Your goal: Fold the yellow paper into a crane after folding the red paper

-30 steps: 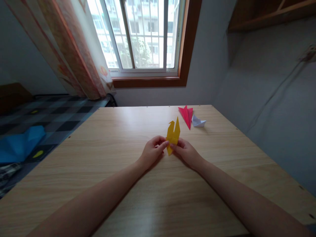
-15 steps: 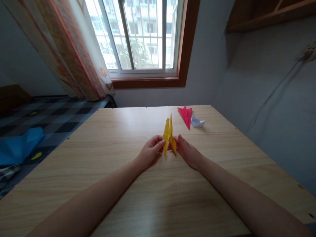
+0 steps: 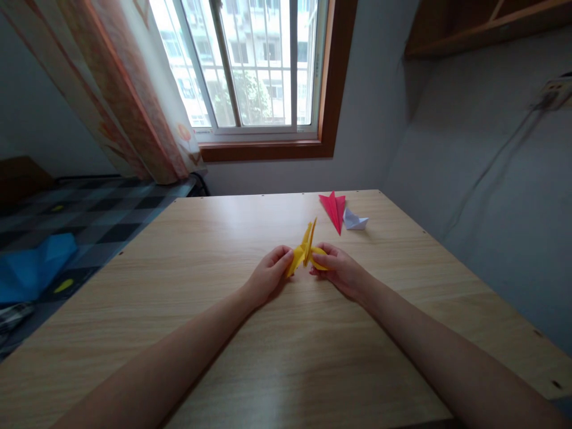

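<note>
A yellow folded paper crane [image 3: 307, 249] is held between my two hands over the middle of the wooden table [image 3: 232, 238]. My left hand [image 3: 270, 271] pinches its left wing between thumb and fingers. On the other side, my right hand [image 3: 342, 268] grips the right wing, thumb on top. Two narrow yellow points rise from the middle of the crane. Beyond my right hand lie a red paper plane [image 3: 334, 210] and, touching or close beside it, a small white paper boat [image 3: 356, 221].
To the left stands a bed with a checked cover [image 3: 120, 199], and a blue folded piece [image 3: 38, 268] lies on it. A curtain [image 3: 134, 107] hangs beside the window [image 3: 250, 71]. Up on the right wall are a wooden shelf [image 3: 478, 36] and a socket with a cord [image 3: 554, 95].
My right hand has closed on the right wing, where its fingers were looser before. The crane's wings now spread sideways, and its raised points lean right. The view has shifted slightly.
</note>
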{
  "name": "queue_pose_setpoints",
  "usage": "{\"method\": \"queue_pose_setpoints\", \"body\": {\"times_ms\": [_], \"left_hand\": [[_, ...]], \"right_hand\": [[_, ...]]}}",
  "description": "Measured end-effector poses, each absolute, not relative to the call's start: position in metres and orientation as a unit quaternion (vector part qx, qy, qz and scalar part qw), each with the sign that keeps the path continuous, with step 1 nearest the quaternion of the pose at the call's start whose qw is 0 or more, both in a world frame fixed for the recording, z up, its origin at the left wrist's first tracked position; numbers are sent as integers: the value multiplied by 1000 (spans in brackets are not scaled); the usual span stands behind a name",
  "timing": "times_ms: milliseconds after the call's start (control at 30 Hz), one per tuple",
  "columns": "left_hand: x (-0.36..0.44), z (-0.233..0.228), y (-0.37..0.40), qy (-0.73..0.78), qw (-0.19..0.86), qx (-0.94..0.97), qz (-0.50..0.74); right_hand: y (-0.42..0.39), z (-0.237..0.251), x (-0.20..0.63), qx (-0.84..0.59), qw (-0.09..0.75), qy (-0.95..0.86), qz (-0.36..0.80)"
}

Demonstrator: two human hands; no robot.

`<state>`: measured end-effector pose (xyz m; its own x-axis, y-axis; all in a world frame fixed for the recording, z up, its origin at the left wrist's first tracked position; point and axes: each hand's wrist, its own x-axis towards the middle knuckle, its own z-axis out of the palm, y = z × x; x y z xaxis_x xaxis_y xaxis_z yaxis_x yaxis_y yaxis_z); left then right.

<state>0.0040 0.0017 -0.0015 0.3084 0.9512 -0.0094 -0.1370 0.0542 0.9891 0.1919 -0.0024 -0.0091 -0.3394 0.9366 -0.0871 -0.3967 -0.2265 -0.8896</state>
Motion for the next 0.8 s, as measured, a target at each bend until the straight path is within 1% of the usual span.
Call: {"method": "queue_pose_setpoints", "body": {"times_ms": [367,533,700,800], "left_hand": [[3,-8,6,400,623,503,446],[1,-6,7,391,638,509,426],[-3,-2,8,401,644,540,363],[-4,-1,8,401,653,540,348]], "right_hand": [[-2,-10,194,-329,459,-439,699],[3,-9,201,-339,447,-471,681],[9,-8,213,-379,408,-499,664],[11,-7,221,-389,378,-526,655]]}}
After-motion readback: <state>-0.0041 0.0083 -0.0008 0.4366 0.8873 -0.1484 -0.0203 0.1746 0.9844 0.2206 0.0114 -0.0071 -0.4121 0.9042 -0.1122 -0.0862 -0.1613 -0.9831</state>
